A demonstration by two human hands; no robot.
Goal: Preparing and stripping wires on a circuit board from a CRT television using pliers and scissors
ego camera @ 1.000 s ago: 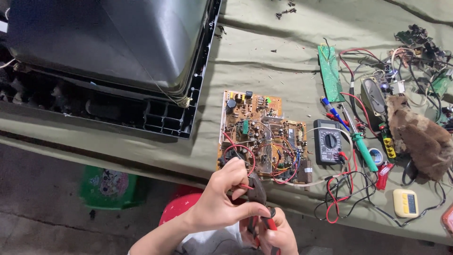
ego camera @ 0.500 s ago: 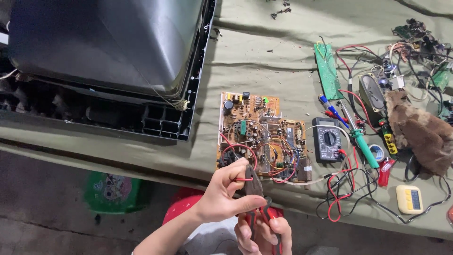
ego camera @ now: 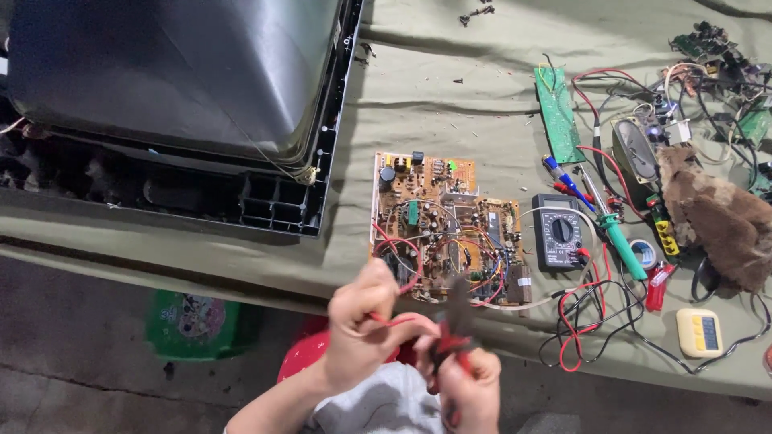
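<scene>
My left hand [ego camera: 362, 329] pinches a red wire [ego camera: 406, 321] that runs up to the brown circuit board [ego camera: 446, 229] on the olive table cover. My right hand [ego camera: 466, 390] grips red-handled pliers [ego camera: 454, 321], whose dark jaws are at the wire just below the board's front edge. Both hands are held close together in front of the table edge, above my lap.
A large old television set [ego camera: 177, 104] lies face down at the left. Right of the board are a dark multimeter [ego camera: 559, 233] with red leads, a green soldering iron [ego camera: 623, 241], a green board strip [ego camera: 557, 116], a brown furry cloth [ego camera: 716, 225] and a yellow meter [ego camera: 700, 331].
My hands have shifted slightly; the pliers have risen toward the red wire that my left hand holds. The view has tilted a little.
</scene>
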